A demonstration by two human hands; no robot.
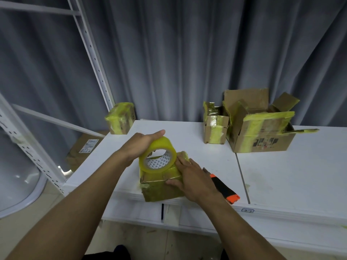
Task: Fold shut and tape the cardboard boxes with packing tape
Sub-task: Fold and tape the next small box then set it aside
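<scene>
- left grip (139, 145) is clasping a glossy, ring-shaped tape roll (162, 145)
- right grip (191, 177), fingers flat, is pressing the tape-wrapped cardboard box (159, 191) at the counter's (187, 136) near edge

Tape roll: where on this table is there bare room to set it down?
Widest bare patch for the tape roll: the right table panel, in front of the large open box and right of the knife. Also the stretch between the taped box at back left and the small open box. Crowded around the front box.
</scene>
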